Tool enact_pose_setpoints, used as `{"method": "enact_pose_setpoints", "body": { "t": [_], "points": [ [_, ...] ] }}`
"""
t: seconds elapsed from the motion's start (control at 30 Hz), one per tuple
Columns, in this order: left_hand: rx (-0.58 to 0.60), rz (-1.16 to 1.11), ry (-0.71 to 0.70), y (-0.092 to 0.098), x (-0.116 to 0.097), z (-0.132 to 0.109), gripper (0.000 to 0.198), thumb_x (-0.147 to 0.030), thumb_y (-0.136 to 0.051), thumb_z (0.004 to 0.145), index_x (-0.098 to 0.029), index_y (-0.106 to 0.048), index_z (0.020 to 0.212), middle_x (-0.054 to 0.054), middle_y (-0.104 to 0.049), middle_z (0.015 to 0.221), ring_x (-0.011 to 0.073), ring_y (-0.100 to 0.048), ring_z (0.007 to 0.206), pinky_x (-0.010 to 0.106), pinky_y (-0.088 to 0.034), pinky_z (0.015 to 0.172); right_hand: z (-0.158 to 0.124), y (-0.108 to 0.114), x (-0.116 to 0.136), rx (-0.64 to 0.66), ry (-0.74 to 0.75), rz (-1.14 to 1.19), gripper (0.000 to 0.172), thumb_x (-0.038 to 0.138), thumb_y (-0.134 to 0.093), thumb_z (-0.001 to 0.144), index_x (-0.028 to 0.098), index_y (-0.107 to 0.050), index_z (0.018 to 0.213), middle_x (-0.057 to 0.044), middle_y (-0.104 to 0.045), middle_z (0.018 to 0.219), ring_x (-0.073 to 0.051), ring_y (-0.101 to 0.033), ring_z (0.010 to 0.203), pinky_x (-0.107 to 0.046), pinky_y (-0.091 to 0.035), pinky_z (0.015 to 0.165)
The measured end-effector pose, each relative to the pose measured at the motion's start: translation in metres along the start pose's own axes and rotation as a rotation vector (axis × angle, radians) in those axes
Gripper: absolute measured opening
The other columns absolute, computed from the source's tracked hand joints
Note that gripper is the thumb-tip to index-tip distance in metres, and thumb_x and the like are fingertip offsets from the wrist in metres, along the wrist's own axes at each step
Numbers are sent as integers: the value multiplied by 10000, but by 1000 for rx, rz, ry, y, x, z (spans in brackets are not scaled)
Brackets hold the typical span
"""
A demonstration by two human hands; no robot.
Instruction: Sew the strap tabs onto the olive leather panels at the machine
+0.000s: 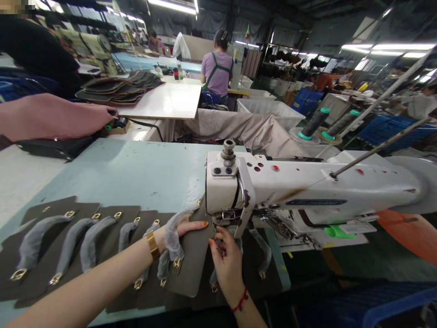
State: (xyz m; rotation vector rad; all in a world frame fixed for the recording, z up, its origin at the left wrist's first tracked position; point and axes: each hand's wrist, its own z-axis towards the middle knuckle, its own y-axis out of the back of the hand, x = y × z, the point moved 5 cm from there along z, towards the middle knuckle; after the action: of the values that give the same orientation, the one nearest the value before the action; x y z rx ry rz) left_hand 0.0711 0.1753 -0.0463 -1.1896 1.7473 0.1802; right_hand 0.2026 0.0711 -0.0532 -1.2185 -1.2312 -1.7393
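My left hand (184, 229) lies flat, fingers stretched out, on a dark brown leather panel (191, 259) beside the needle of a white sewing machine (273, 187). A grey wrapped strap (172, 237) crosses under that hand. My right hand (227, 259) reaches up under the machine head, its fingertips pinched together at the presser foot (221, 221); what they pinch is hidden. A row of several like panels (68, 246) with grey straps and gold buckles trails off to the left along the pale green table (136, 168).
A person's pink sleeve (51, 116) reaches in from the left over a dark piece. Two thread cones (316, 123) stand behind the machine. A stack of dark panels (119, 86) lies on a white table, with a person in purple (218, 68) seated beyond.
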Motion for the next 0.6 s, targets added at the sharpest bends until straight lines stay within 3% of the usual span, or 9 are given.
{"method": "enact_pose_setpoints", "body": {
  "t": [0.17,0.37,0.6],
  "points": [
    [-17,17,-40,1,-9,4,329,-357,-795,652,-197,-748,935,150,-746,926,320,-700,757,436,-553,731,3,-6,-1,17,-10,26,364,227,-534,905,205,-512,1267,-70,-655,1067,-176,-645,939,-249,-507,800],
    [-19,-24,-113,5,-13,20,414,-310,-851,565,-166,-747,940,164,-740,932,365,-699,784,462,-551,742,14,-1,5,90,24,-283,357,211,-539,884,219,-539,1242,-62,-675,1073,-220,-652,935,-271,-480,760],
    [118,96,-54,-3,-19,15,468,-350,-811,637,-169,-698,1053,120,-733,1017,344,-678,939,425,-523,863,10,0,14,109,86,-509,413,198,-511,897,197,-482,1308,-66,-683,1063,-210,-658,886,-276,-479,734]
  ]
}}
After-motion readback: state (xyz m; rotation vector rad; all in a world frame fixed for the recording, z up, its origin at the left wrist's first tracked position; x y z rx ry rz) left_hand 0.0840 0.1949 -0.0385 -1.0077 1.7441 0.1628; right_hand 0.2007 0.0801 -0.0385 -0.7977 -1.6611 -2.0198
